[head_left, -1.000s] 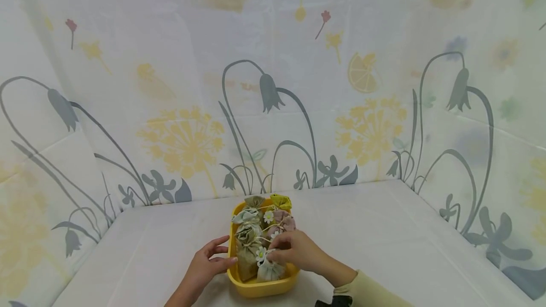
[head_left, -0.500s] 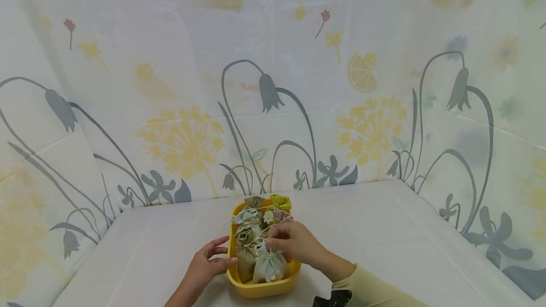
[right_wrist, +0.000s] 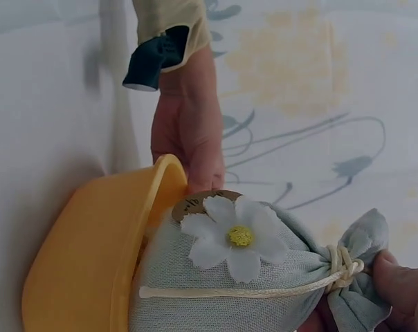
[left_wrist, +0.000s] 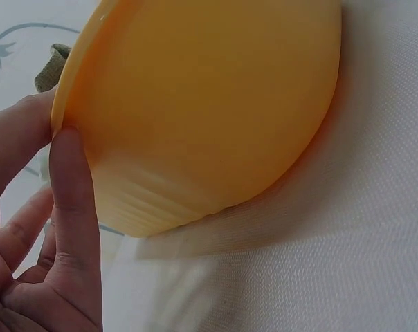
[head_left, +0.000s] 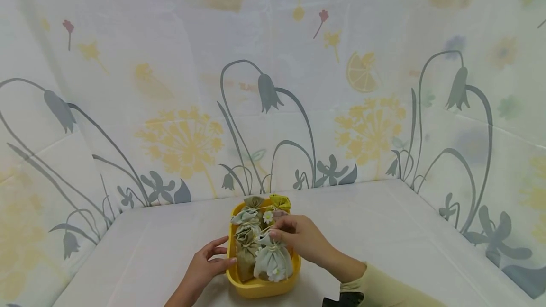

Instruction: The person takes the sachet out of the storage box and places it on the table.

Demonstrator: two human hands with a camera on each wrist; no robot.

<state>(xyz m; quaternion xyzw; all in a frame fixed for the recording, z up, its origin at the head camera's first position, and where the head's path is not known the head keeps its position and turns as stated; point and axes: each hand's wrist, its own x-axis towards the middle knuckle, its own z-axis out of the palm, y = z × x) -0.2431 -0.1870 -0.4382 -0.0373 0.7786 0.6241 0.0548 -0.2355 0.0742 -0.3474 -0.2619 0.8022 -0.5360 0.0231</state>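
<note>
In the head view my right hand (head_left: 306, 240) pinches the gathered neck of a pale grey-green drawstring pouch (head_left: 271, 260), tied with cream cord. A white fabric flower (right_wrist: 240, 236) with a yellow centre hangs on its front, and a brown round tag (right_wrist: 207, 205) shows behind the flower. The pouch stands upright at the near end of a yellow plastic tub (head_left: 260, 290), its bottom partly hidden by the rim. My left hand (head_left: 209, 262) holds the tub's left rim between thumb and finger; in the left wrist view the rim (left_wrist: 74, 76) passes between these digits.
Several other tied pouches fill the tub: an olive-beige pouch (head_left: 246, 262) beside the held one, pale ones behind, and a yellow-green pouch (head_left: 280, 201) at the far right corner. A white tablecloth (head_left: 384, 240) lies under it, with a flower-printed curtain (head_left: 273, 84) behind.
My right hand shifts its grip on the pale pouch's neck and draws it slightly up and right; its flower turns to the front. The left hand stays at the tub's rim.
</note>
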